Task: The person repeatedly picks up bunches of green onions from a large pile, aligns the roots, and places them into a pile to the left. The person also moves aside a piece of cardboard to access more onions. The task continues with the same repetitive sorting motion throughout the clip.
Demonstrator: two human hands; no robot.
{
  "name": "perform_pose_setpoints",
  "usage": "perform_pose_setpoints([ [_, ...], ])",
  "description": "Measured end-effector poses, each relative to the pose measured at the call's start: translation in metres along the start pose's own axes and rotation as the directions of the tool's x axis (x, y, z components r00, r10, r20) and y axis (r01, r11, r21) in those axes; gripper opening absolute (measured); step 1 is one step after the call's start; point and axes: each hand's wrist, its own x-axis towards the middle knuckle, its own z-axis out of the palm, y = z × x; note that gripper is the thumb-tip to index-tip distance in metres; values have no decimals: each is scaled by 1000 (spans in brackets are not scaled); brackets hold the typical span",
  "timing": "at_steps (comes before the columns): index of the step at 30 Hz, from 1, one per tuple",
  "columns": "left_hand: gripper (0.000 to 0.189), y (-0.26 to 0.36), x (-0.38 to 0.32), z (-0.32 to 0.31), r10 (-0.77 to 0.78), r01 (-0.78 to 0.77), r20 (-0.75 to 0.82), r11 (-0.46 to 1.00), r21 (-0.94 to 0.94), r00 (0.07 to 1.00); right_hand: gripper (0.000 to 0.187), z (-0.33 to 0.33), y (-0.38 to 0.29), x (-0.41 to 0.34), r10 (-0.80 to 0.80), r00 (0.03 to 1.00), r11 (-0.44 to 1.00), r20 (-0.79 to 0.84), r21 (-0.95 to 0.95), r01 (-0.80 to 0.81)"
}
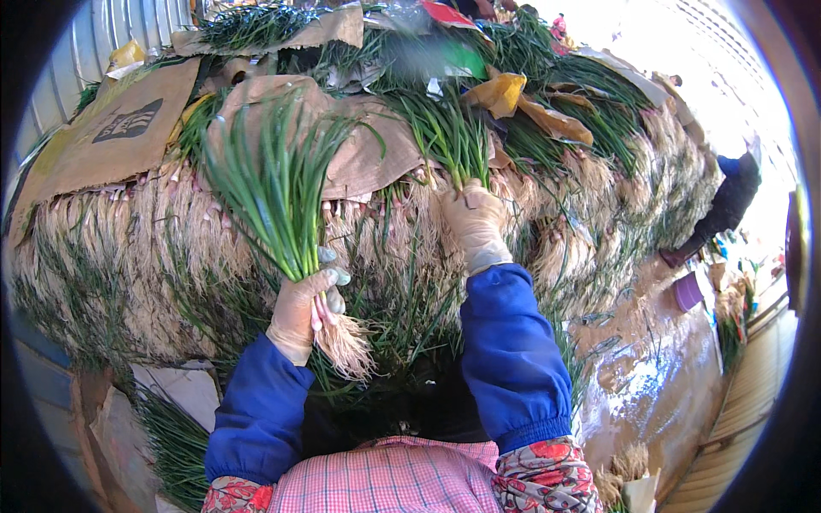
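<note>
My left hand (311,301), in a pale rubber glove, is closed round a bunch of green garlic plants (276,192). Their leaves fan upward, and the pinkish bulbs and pale roots hang below my fist. Farther forward and to the right, my gloved right hand (474,208) grips the base of another bunch of green plants (449,134) at the heap; its fingertips are partly hidden. Before me, a large heap of rooted plants (397,237) shows its roots towards me. Brown sacking (372,141) covers part of the top, between and behind the two bunches.
A printed sack (122,128) lies over the heap's left side beside a corrugated metal wall (58,96). Loose green leaves (170,436) lie at lower left. On the right are a wet, shiny floor (648,385), a purple bucket (688,292) and another person's dark-clothed leg (725,205).
</note>
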Motion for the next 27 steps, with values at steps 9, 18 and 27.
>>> perform_pose_setpoints([
  [9,31,12,-11,-8,3,-7,65,998,61,998,24,-38,-22,-45,-257,960,948,-112,164,273],
  [18,14,-10,-3,4,-180,169,16,946,277,983,34,-44,-46,-168,-536,732,726,420,671,146],
  [27,7,-13,-8,10,-140,137,-22,914,382,990,32,-1,-79,-138,-84,920,315,382,886,-339],
])
